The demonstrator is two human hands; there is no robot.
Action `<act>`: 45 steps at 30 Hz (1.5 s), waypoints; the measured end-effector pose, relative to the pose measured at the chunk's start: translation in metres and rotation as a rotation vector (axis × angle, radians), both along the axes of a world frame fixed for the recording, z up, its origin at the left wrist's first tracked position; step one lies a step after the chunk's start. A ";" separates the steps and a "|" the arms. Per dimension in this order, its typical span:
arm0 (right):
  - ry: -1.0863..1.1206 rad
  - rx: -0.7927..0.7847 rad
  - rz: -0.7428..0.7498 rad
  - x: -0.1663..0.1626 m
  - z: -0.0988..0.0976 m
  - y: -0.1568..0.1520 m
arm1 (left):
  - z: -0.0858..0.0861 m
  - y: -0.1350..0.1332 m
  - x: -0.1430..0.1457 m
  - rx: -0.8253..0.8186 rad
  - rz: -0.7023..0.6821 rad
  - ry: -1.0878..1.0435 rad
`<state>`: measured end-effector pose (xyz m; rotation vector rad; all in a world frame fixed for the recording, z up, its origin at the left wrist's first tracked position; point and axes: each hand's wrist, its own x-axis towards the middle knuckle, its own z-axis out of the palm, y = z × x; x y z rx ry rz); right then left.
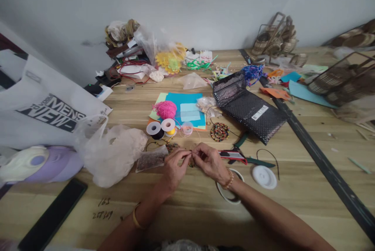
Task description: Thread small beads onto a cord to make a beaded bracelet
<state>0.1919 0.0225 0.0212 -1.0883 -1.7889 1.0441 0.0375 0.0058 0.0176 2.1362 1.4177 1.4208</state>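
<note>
My left hand (175,163) and my right hand (208,160) meet at the middle of the wooden table (187,212), fingertips pinched together over a small beaded piece (191,162) that is mostly hidden. A clear bag of small beads (151,159) lies just left of my left hand. A round multicoloured beaded disc (219,131) sits beyond my right hand. Three spools of cord (166,127) stand behind the hands, with a pink yarn ball (166,109) on coloured paper sheets (184,106).
A black bubble mailer (249,106), a red-handled tool (233,155), a white lid (264,176) and a tape ring (227,196) lie right. Crumpled plastic bag (109,153), white tote (43,106) and black phone (52,216) lie left. Wicker baskets (275,38) stand at the back right.
</note>
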 end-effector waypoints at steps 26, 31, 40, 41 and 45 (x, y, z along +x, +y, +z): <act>-0.044 0.201 0.121 0.006 0.004 0.005 | 0.003 0.010 -0.009 -1.041 -0.253 -0.847; -0.047 0.312 0.135 0.005 0.007 0.004 | 0.004 0.009 -0.008 -1.051 -0.240 -0.898; -0.048 0.279 0.102 0.005 0.003 0.004 | 0.008 0.009 -0.005 -0.978 -0.169 -0.805; -0.051 0.274 0.098 0.005 0.004 0.004 | 0.008 0.009 -0.005 -0.971 -0.160 -0.792; -0.066 0.239 0.097 0.005 0.008 0.003 | 0.008 0.009 -0.005 -0.928 -0.132 -0.733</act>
